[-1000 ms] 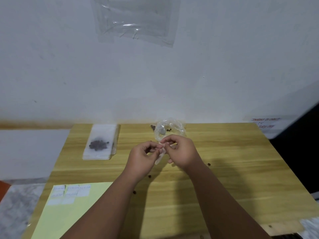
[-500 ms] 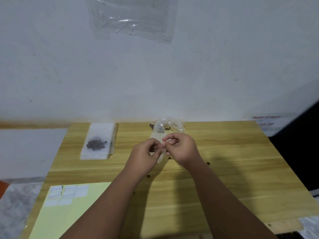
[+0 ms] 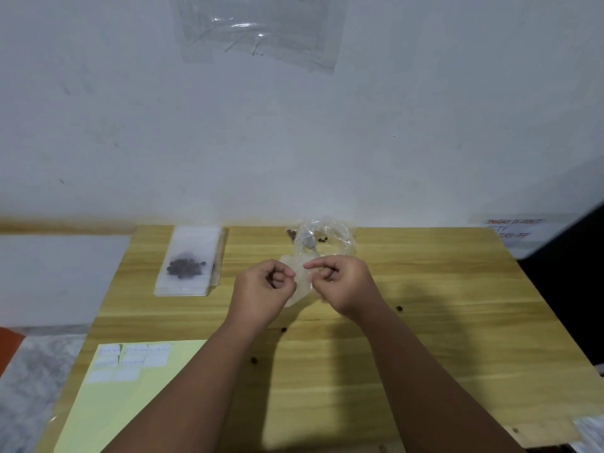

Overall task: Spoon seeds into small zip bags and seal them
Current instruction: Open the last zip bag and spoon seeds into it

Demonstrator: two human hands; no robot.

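Observation:
A small clear zip bag point(image 3: 299, 284) hangs between my two hands above the middle of the wooden table point(image 3: 425, 322). My left hand point(image 3: 263, 291) pinches its left edge and my right hand point(image 3: 343, 284) pinches its right edge near the top. Behind them a crumpled clear plastic bag point(image 3: 327, 235) holds a metal spoon point(image 3: 310, 245) and a few dark seeds. At the back left lies a stack of zip bags point(image 3: 189, 261) with a heap of dark seeds on top.
Loose seeds point(image 3: 399, 308) are scattered on the table around my arms. A yellow sheet point(image 3: 130, 403) with white labels lies at the front left. A white wall stands directly behind the table, with a plastic sheet point(image 3: 261, 27) taped on it.
My hands have drawn slightly apart, stretching the small bag's top between them. The bag now shows wider between the fingers.

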